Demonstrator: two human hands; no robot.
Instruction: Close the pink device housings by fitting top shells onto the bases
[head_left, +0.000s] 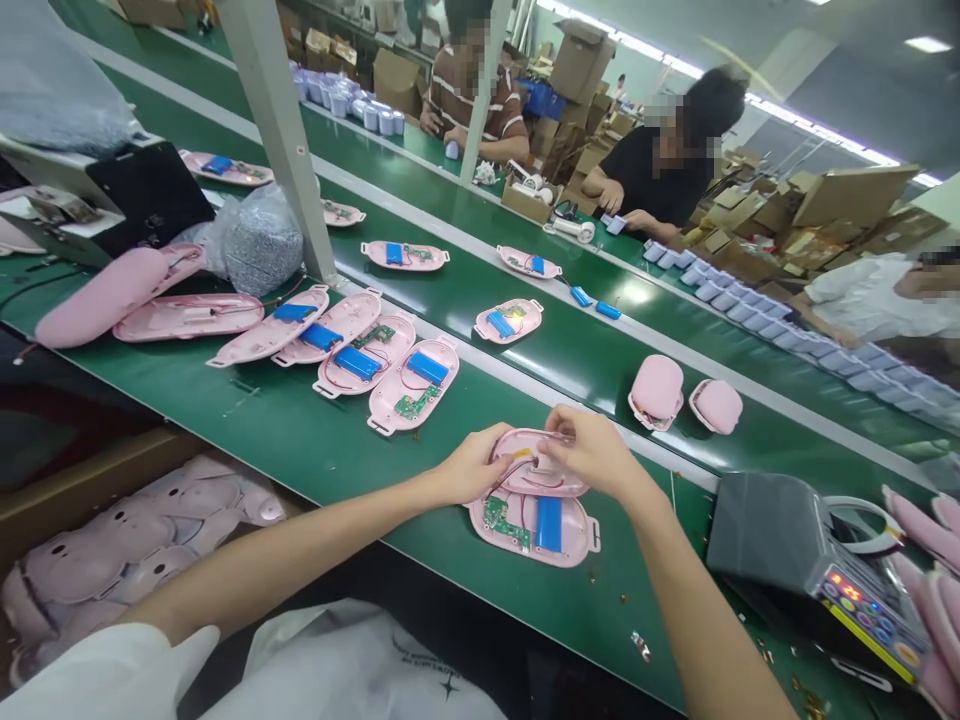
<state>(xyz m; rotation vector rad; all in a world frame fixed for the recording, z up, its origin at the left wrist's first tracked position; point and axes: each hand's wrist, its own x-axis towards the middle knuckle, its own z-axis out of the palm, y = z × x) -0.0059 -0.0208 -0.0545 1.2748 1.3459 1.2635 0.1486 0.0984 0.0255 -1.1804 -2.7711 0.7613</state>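
Both hands hold a pink plastic shell half (544, 478) with its inner side up, tilted over the far edge of another half. My left hand (480, 468) grips its left end, the thumb near a small yellow strip (520, 453). On the right end, my right hand (589, 450) has its fingers curled over the rim and inside. Thin wires run from it to the lower pink shell (583, 553), which lies on the green table. That lower half carries a green circuit board (504, 520) and a blue battery pack (549, 524).
To the left lie several open pink shells (409, 405) with batteries. A conveyor belt (450, 290) beyond carries more shells. At right stands a dark machine (780, 550) with a lit display; a box of pink parts (142, 530) sits lower left. Co-workers (652, 170) sit across.
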